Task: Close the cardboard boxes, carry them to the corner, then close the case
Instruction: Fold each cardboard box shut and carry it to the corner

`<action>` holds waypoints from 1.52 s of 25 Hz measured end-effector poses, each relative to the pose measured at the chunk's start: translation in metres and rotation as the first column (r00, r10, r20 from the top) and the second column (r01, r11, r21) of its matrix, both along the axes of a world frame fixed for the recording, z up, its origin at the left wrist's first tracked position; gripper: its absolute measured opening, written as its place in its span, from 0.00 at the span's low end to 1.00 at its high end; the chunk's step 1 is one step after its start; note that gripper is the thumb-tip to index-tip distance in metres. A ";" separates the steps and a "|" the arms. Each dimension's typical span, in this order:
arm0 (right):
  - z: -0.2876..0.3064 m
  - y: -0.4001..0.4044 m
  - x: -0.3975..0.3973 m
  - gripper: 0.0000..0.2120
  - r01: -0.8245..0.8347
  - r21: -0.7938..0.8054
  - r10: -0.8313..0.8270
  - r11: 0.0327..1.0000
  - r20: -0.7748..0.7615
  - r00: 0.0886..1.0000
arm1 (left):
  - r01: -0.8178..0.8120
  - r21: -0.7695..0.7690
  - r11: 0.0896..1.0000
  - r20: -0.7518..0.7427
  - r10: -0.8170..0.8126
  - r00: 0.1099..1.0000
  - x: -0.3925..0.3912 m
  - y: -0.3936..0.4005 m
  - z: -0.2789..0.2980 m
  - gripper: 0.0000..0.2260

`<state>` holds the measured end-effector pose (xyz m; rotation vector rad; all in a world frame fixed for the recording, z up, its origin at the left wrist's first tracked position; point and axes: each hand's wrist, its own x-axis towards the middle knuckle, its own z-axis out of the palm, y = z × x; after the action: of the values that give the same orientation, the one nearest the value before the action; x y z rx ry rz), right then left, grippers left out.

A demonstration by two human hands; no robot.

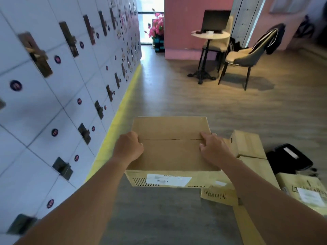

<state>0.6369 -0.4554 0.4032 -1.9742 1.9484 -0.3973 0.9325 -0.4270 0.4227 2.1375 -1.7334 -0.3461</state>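
Left hand (130, 145) grips the left edge of the cardboard box (169, 152), fingers curled over onto the top flap right at the seam. Right hand (213, 147) does the same on the right edge, fingers curled down on the flap, thumb side toward the far half. Both hands hold the box at the flap seam, one per side.

Box flaps are down and meet along a thin centre seam running left to right; top looks flat. White shipping label (168, 179) on the near side wall, printed text blurred. Cannot tell whether the box rests on the floor (159, 214) or is lifted just off it.

Just right of the held box: more cardboard boxes (247, 144), stacked or leaning together, one touching its right side. Another box with a label (307, 190) sits near the right frame edge. A loose flap with handwritten digits (217, 195) lies below the held box's near right corner.

Black case (288, 159) lies on the floor beyond those boxes, well right of the hands, lid open, something pale inside.

Left wall: white lockers (44, 96) with dark latches, yellow strip (115, 131) along their base, near the box's left side.

Far side of the room: round table (210, 35) with a laptop (215, 21), a chair (247, 57) with a jacket over its back, pink flowers (156, 26) by the pink wall.
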 end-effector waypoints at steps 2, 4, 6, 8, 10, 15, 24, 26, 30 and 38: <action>0.039 -0.014 0.011 0.23 0.005 -0.024 -0.005 1.000 0.018 1.000 | 0.010 -0.040 0.999 0.026 -0.009 1.000 0.011 -0.017 0.042 0.06; 0.063 -0.034 0.017 0.24 0.007 -0.046 -0.005 0.999 0.046 0.999 | 0.032 -0.074 0.997 0.050 -0.028 0.998 0.016 -0.040 0.068 0.04; 0.077 -0.059 0.018 0.25 -0.013 -0.063 0.016 0.998 0.048 0.999 | 0.022 -0.075 0.997 0.082 -0.016 0.997 0.015 -0.063 0.081 0.07; 0.086 -0.087 0.014 0.24 -0.037 -0.079 0.042 0.996 0.050 0.998 | -0.003 -0.082 0.997 0.091 0.010 0.996 0.011 -0.092 0.090 0.08; 0.095 -0.126 0.006 0.23 -0.048 -0.092 0.053 0.995 0.053 0.997 | -0.013 -0.099 0.995 0.096 0.023 0.995 0.005 -0.129 0.098 0.07; 0.119 -0.234 -0.008 0.22 -0.081 -0.084 0.089 0.993 0.089 0.992 | -0.052 -0.124 0.991 0.108 0.066 0.992 -0.009 -0.224 0.121 0.04; 0.131 -0.474 0.029 0.20 -0.115 -0.111 0.124 0.987 0.078 0.989 | -0.058 -0.168 0.984 0.095 0.075 0.993 0.027 -0.451 0.131 0.07; 0.135 -0.541 0.046 0.19 -0.109 -0.136 0.116 0.985 0.048 0.992 | -0.046 -0.189 0.981 0.104 0.066 0.992 0.045 -0.519 0.129 0.06; 0.157 -0.667 0.078 0.20 -0.090 -0.140 0.093 0.986 0.019 0.995 | -0.028 -0.206 0.978 0.057 0.041 0.998 0.074 -0.651 0.141 0.08; 0.153 -0.915 0.100 0.18 -0.101 -0.176 0.097 0.979 -0.034 0.995 | 0.001 -0.209 0.978 0.066 0.013 0.998 0.096 -0.906 0.142 0.09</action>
<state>0.7368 -1.3708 0.5558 -2.1871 1.8777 -0.5390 1.0287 -1.3334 0.5651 2.0232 -1.7160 -0.0853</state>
